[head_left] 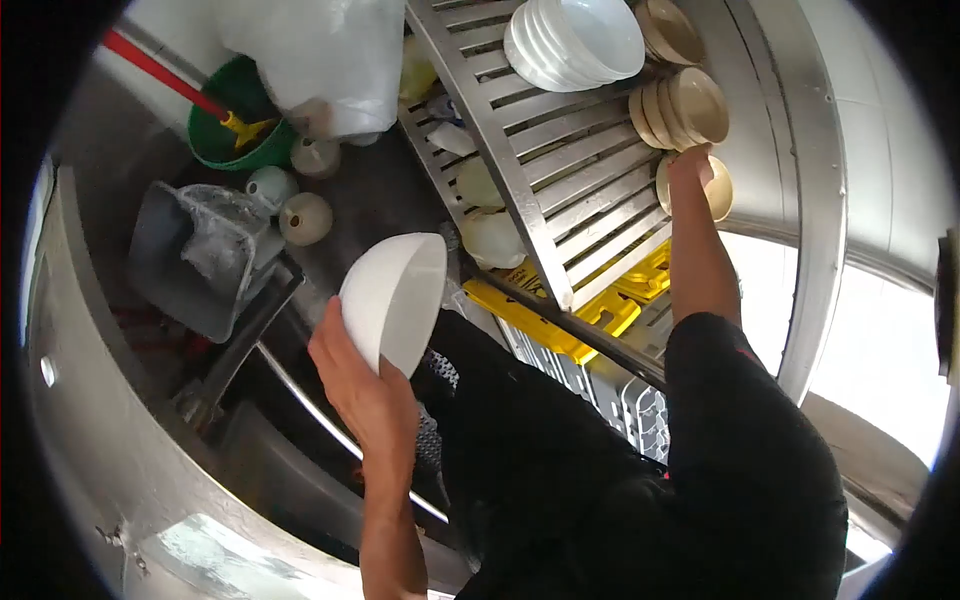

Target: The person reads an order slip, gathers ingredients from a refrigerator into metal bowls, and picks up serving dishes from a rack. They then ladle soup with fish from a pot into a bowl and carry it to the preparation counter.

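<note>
My left hand (365, 385) is wrapped round a white bowl (395, 300), which is tilted on its side with its open face to the right. At the upper right, my right hand (692, 167) reaches to the slatted metal shelf (570, 190). It is closed at the rim of a beige bowl (716, 195), with the fingertips partly hidden. Right above that hand, a stack of beige bowls (690, 108) lies tilted on the slats.
White bowls (580, 45) and another beige bowl stack (672, 32) share the shelf. A yellow folded item (560, 315) lies below it. On the left are a green bucket (235, 110), a grey bin (185, 265) and round containers (305, 218). A metal counter edge (110, 370) curves nearby.
</note>
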The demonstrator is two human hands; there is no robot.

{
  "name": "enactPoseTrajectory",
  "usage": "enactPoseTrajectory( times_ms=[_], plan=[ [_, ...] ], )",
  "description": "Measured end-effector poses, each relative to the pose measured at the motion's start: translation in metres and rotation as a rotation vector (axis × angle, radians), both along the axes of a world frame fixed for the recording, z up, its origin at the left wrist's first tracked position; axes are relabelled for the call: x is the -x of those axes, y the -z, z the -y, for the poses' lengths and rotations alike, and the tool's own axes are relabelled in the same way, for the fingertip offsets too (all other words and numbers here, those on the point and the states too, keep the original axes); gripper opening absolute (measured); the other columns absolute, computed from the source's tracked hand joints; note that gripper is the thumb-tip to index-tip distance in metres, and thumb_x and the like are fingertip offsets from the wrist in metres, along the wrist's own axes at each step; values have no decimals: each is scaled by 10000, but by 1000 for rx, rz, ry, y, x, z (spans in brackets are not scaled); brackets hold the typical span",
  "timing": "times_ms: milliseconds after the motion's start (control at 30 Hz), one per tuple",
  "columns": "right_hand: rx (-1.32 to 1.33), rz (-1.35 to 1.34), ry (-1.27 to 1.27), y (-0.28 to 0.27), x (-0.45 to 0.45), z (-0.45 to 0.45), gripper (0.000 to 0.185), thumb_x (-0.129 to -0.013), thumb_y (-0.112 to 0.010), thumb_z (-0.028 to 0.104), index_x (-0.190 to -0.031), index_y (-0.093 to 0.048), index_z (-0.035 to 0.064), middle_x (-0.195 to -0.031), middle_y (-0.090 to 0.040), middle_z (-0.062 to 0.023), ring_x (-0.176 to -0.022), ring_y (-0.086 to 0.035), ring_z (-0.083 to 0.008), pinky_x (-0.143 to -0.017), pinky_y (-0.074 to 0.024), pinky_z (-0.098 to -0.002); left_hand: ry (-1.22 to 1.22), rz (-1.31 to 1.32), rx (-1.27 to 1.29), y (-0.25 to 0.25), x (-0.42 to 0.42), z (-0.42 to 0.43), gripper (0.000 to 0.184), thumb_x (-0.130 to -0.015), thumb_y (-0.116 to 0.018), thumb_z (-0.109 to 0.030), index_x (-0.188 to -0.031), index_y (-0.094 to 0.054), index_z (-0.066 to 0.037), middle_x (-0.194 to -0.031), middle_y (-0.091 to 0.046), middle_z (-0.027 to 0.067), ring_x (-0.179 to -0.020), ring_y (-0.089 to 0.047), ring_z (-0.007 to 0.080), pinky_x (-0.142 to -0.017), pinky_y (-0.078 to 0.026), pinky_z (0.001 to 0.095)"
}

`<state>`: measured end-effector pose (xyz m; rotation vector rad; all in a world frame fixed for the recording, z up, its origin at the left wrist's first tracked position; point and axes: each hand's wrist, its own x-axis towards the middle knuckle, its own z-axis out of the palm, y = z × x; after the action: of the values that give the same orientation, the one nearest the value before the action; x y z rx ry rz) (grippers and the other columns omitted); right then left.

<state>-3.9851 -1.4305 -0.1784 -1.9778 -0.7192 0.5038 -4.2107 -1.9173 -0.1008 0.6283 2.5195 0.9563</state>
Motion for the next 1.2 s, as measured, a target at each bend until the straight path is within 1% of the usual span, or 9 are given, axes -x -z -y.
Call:
enactPoseTrajectory(
  times_ms=[33, 233, 400, 467, 600, 733, 833, 967, 1200],
  plan=[
    [46, 3, 7, -2, -2, -1, 661, -812, -538, 529, -1074, -534, -78, -910, -625, -198, -763, -628, -305, -635, -528, -374, -1, -32, -4, 6, 3, -2, 659, -669, -535, 139, -1288, -376, -22, -1164, -447, 231, -1088, -445, 423, -926, -361, 457],
    [-40, -222, -317, -18, -2, -33, 433, -810, -579, 457, -959, -568, 50, -684, -544, -113, -463, -497, -189, -368, -404, -279, -100, -241, 41, 45, 49, 6, 617, -682, -487, 138, -1272, -402, -22, -1154, -466, 214, -1087, -451, 398, -931, -357, 468],
    [379, -519, -327, -1, -82, -139, 345, -755, -677, 160, -1026, -506, 31, -840, -574, -162, -632, -592, -255, -489, -516, -341, -279, -163, -14, 53, 64, 23, 566, -715, -401, 88, -1271, -410, -12, -1216, -465, 208, -1132, -454, 369, -958, -355, 454],
    [316, -184, -594, 31, -133, -188, 356, -740, -685, 129, -1023, -504, 12, -852, -576, -170, -624, -591, -267, -496, -525, -365, -328, -117, -43, 52, 62, 29, 565, -715, -386, 79, -1274, -407, -6, -1238, -458, 212, -1149, -451, 364, -972, -352, 446],
    [-48, -415, -382, -14, -74, -112, 367, -711, -705, 113, -987, -514, -35, -870, -579, -172, -657, -601, -288, -514, -537, -401, -386, 4, -69, 48, 53, 40, 563, -717, -376, 49, -1278, -399, 8, -1259, -447, 215, -1165, -445, 358, -989, -340, 441],
    [-232, 62, -66, -56, 13, 10, 378, -695, -695, 184, -939, -539, -58, -883, -600, -197, -729, -616, -341, -563, -522, -454, -329, -47, -75, 39, 42, 49, 555, -719, -381, 31, -1273, -404, 13, -1242, -451, 215, -1156, -440, 359, -990, -328, 433],
    [-134, 685, -125, -57, 0, 50, 393, -685, -646, 272, -888, -548, -50, -893, -614, -230, -743, -623, -373, -616, -494, -478, -301, -101, -68, 25, 40, 55, 541, -724, -396, 29, -1265, -413, 14, -1204, -463, 213, -1132, -445, 363, -982, -324, 431],
    [-130, 1008, -319, -53, 6, 83, 326, -703, -553, 217, -943, -549, -3, -748, -617, -229, -710, -611, -410, -655, -476, -495, -266, -198, -104, 14, 43, 61, 539, -719, -424, 66, -1255, -423, 11, -1160, -473, 210, -1098, -453, 378, -960, -333, 440],
    [-42, 1349, -788, -64, 39, 102, 297, -752, -514, 225, -1027, -492, 114, -796, -633, -207, -720, -617, -404, -645, -471, -520, -296, -267, -176, 4, 40, 68, 562, -704, -452, 107, -1255, -424, 0, -1148, -476, 207, -1089, -451, 386, -941, -347, 445]
  ],
)
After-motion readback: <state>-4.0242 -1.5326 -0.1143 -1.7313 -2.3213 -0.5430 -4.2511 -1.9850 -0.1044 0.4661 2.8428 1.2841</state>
